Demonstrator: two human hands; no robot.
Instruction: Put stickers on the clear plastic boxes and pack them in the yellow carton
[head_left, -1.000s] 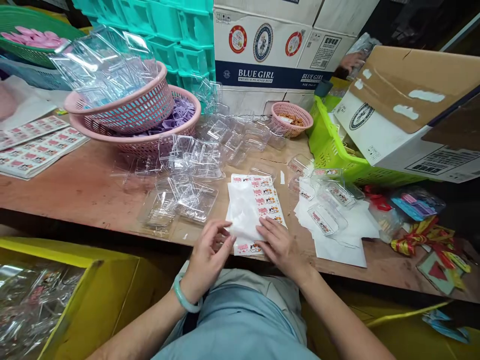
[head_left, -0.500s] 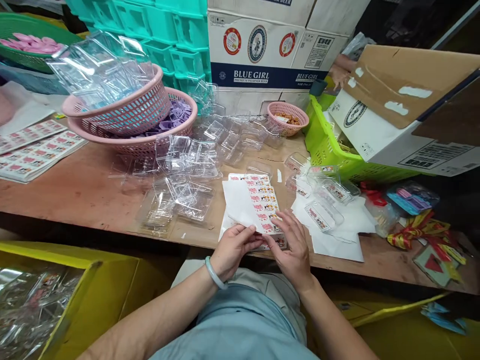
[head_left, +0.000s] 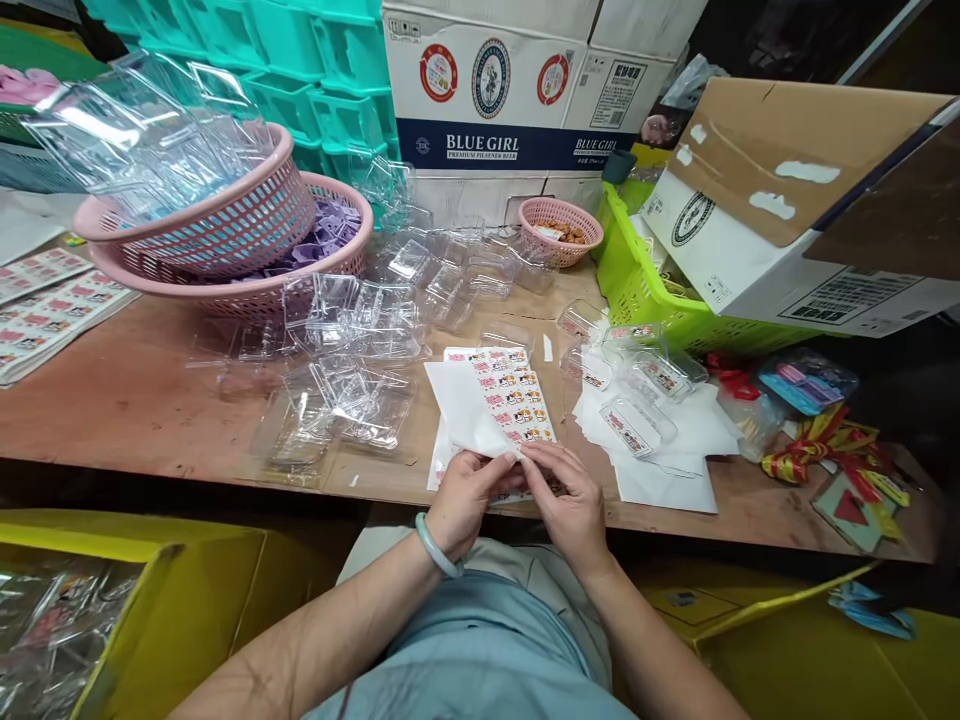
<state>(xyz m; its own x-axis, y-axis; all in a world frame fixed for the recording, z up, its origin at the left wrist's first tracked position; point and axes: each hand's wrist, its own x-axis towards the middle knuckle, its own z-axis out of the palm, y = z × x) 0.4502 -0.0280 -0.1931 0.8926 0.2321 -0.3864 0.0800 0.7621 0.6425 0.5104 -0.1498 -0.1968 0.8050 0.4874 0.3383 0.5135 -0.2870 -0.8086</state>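
At the table's front edge, my left hand [head_left: 463,503] and my right hand [head_left: 571,508] meet, thumbs and fingertips pinched together on the near edge of a sticker sheet [head_left: 516,392]. The sheet carries rows of small labels with pink print and an orange-and-white cat. Blank white paper [head_left: 459,400] covers its left part and curls up towards my fingers. More printed sheets lie beneath. My fingertips hide the exact spot they grip. To the left are clear plastic boxes [head_left: 367,405]; to the right, a clear box with a cat label [head_left: 630,427] lies on white paper [head_left: 667,487].
Pink baskets [head_left: 225,285] with clear boxes and purple pieces stand at left, near stacked sticker sheets [head_left: 56,310]. Behind are teal crates [head_left: 292,110] and beer cartons [head_left: 487,95]. A green basket [head_left: 660,310] holds a tilted carton [head_left: 757,230]. Yellow boxes [head_left: 202,580] flank my lap.
My right hand has drawn in from spread fingers over the labels to a pinch against my left hand. The sheet's near edge has lifted and curled. The view has shifted slightly right.
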